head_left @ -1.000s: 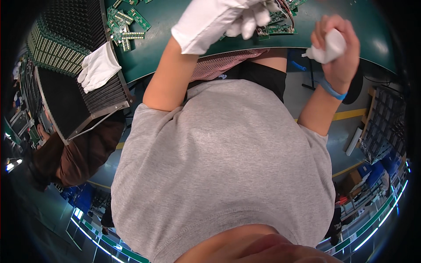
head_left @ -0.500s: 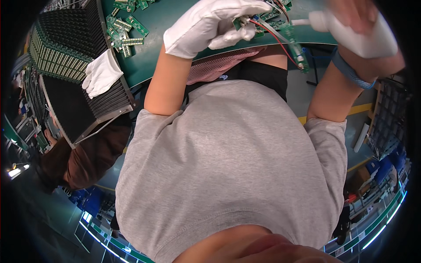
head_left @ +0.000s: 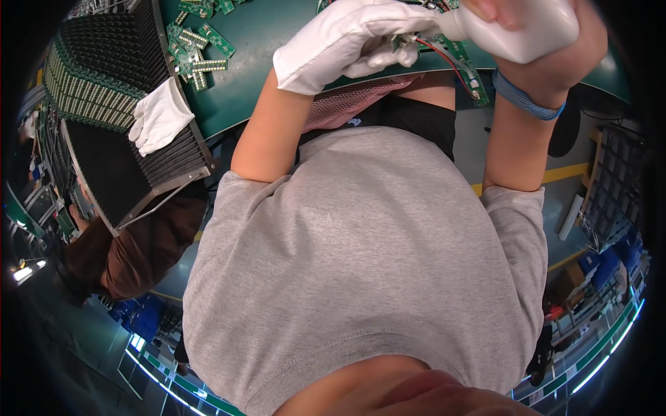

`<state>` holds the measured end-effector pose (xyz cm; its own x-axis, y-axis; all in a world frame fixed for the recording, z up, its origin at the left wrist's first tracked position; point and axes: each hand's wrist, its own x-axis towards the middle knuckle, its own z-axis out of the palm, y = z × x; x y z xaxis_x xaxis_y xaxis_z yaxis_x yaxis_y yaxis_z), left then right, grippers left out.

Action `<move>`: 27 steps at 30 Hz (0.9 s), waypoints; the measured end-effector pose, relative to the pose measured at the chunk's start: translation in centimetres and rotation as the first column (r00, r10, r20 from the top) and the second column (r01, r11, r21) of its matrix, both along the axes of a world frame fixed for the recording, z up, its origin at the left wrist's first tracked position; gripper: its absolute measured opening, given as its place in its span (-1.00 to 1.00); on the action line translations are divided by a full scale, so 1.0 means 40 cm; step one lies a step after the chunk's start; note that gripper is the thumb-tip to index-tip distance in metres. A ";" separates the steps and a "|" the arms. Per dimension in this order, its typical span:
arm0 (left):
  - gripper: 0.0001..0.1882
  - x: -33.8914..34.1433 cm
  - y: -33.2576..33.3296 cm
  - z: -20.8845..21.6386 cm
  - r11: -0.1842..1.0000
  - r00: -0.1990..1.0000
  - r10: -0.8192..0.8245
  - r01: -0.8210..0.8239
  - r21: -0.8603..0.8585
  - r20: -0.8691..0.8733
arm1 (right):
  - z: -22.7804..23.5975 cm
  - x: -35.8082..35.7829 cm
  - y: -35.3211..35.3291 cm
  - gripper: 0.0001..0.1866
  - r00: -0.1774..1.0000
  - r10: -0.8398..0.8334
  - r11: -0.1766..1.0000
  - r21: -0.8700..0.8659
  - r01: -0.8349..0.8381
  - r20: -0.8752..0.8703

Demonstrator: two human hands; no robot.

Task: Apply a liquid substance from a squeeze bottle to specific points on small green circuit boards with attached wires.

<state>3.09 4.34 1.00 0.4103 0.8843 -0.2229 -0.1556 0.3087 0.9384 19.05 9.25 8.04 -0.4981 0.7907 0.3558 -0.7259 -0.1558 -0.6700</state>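
My left hand [head_left: 350,45], in a white glove, is closed over the table's near edge, pinching a small green circuit board [head_left: 398,44]. Red and black wires [head_left: 444,55] run from it to a narrow green board [head_left: 477,91] that hangs at the table edge. In my bare right hand [head_left: 585,52] is a white plastic squeeze bottle [head_left: 531,38], tilted on its side. The bottle's nozzle end points left and reaches the left glove's fingertips; whether it touches them I cannot tell. A blue band [head_left: 524,97] circles my right wrist.
Several loose circuit boards [head_left: 198,52] lie on the green table [head_left: 239,83] at the left. Beside them stands a black slotted rack [head_left: 104,76] full of boards, with a white glove [head_left: 161,116] on it. A person in a brown sleeve [head_left: 149,239] is farther left.
My right hand has brought the bottle leftward, its nozzle now at the left glove's fingertips. My left hand has shifted slightly right and down, still holding the wired board.
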 end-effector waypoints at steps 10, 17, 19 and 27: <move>-0.73 0.002 -0.005 0.012 0.993 0.999 -0.001 -0.005 -0.114 -0.052 | -0.008 -0.009 -0.011 -0.35 0.997 -0.030 0.999 -0.035 0.033 0.067; -0.75 0.008 -0.011 0.015 0.995 0.994 0.014 -0.024 -0.100 -0.106 | -0.012 -0.014 -0.020 -0.35 0.996 -0.055 0.997 -0.048 0.059 0.073; -0.74 0.007 -0.006 0.007 0.998 0.987 -0.025 0.015 -0.069 -0.157 | -0.020 -0.010 -0.020 -0.35 0.995 -0.055 0.997 -0.051 0.060 0.079; -0.68 0.019 -0.013 0.005 0.938 0.989 0.059 -0.009 0.346 -0.135 | 0.010 0.045 0.018 -0.40 0.826 -0.492 0.808 -0.209 0.551 0.275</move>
